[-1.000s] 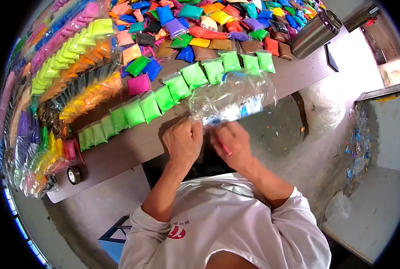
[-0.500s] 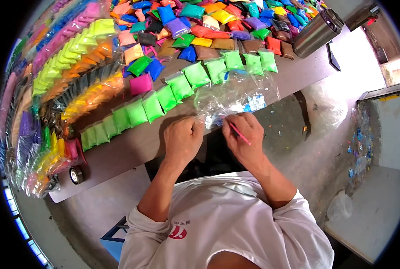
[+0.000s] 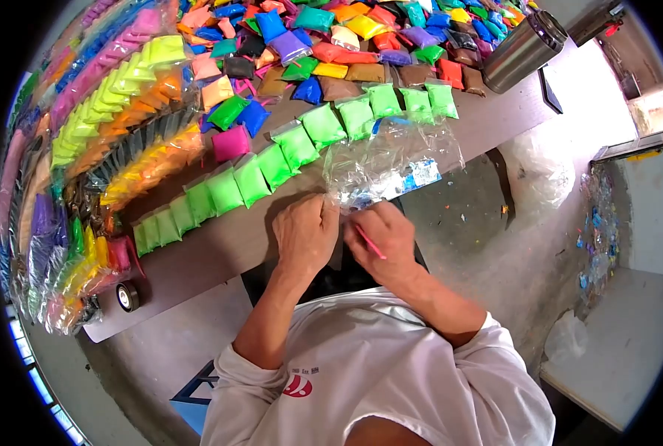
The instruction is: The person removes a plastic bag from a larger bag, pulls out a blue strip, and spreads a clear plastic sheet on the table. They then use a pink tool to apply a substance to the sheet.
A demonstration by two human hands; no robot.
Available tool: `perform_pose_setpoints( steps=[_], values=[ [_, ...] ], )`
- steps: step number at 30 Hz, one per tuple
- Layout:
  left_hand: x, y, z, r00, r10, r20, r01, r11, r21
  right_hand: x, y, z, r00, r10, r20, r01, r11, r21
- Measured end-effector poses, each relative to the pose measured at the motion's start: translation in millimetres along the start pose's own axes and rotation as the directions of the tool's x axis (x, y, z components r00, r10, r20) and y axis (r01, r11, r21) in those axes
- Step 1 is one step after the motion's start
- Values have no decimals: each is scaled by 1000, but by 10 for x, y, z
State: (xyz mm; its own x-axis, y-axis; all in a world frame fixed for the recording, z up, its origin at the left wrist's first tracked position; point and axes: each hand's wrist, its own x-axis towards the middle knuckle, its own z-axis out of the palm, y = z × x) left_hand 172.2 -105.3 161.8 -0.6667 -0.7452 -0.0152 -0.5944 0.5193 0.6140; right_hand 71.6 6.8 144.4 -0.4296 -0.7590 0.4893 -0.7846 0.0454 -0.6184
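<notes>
A clear plastic bag (image 3: 383, 160) with a blue and white label lies at the table's front edge. My left hand (image 3: 305, 232) is closed on the bag's near left corner. Close beside it, my right hand (image 3: 382, 241) is closed too, with a thin pink stick (image 3: 370, 242) held in it, slanting across the fingers. The right fingertips are near the bag's lower edge; whether they also pinch the plastic is hidden. Beyond the hands, a curved row of light green packets (image 3: 251, 181) runs along the table, its right end just behind the bag.
A heap of coloured packets (image 3: 365, 72) covers the far side. Bagged packets in rows (image 3: 108, 97) fill the left. A tape roll (image 3: 127, 296) stands at the front left, a steel flask (image 3: 525, 52) at the back right. The table (image 3: 190, 271) ends just before my body.
My right hand has moved left and slightly down, closer to my left hand, with the pink stick still in it. The bag's near edge is less covered by the right hand.
</notes>
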Motion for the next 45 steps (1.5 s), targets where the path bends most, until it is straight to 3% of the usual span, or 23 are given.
perform_pose_setpoints(
  steps=[2, 7, 12, 15, 17, 21, 23, 26, 28, 30, 34, 37, 39, 40, 42, 45],
  values=[
    [-11, -13, -4, 1000, 10, -2, -10, 1000, -10, -26, 121, 69, 997, 54, 50, -53, 998, -19],
    [0, 29, -46, 1000, 7, 2, -7, 1000, 1, 107, 226, -69, 992, 95, -84, -102, 992, -77],
    [-28, 8, -63, 999, 44, 2, -44, 998, -48, 105, 173, -79, 997, 77, -8, -78, 996, -37],
    [-51, -3, -155, 999, 14, 42, -9, 994, -112, 112, 215, -93, 995, 97, 4, -97, 995, -38],
    [-14, -26, -214, 983, -54, 174, 80, 986, -145, 138, 253, -126, 994, 106, 7, -105, 993, -56],
    [35, 36, -221, 979, -65, 195, 77, 996, -51, 158, 337, -218, 988, 157, 7, -156, 984, -91],
    [-5, 40, -119, 999, 13, 50, -12, 1000, -25, 181, 358, -228, 989, 139, -55, -143, 986, -84],
    [-22, 60, -16, 996, 73, -46, -72, 997, 14, 98, 199, -175, 994, 101, -34, -102, 993, -61],
    [-26, 54, -8, 999, 44, -23, -44, 999, 21, 80, 22, -23, 997, 42, -67, -40, 999, 31],
    [-19, 66, -16, 999, 24, -31, -23, 1000, 20, 25, 46, 72, 999, 21, 45, -20, 1000, -12],
    [-47, 46, -19, 999, 35, -30, -35, 999, 14, 129, 282, -47, 988, 132, -79, -142, 979, -144],
    [-32, 55, -12, 999, 29, -25, -29, 999, 22, 132, 203, -87, 992, 118, -53, -126, 971, -201],
    [-32, 41, -3, 999, 31, -36, -31, 999, -8, 124, 39, -24, 998, 20, -62, -20, 1000, -14],
    [-44, 33, 2, 999, 27, -33, -27, 1000, -10, 98, 57, 6, 998, 21, -57, -22, 1000, -13],
    [-36, 33, 7, 997, 43, -60, -44, 999, -12, 56, 156, 81, 1000, 5, -10, -6, 994, -106],
    [-44, 14, 28, 996, 58, -68, -57, 998, 16, 153, 339, -36, 990, 114, -87, -131, 966, -222]
  ],
)
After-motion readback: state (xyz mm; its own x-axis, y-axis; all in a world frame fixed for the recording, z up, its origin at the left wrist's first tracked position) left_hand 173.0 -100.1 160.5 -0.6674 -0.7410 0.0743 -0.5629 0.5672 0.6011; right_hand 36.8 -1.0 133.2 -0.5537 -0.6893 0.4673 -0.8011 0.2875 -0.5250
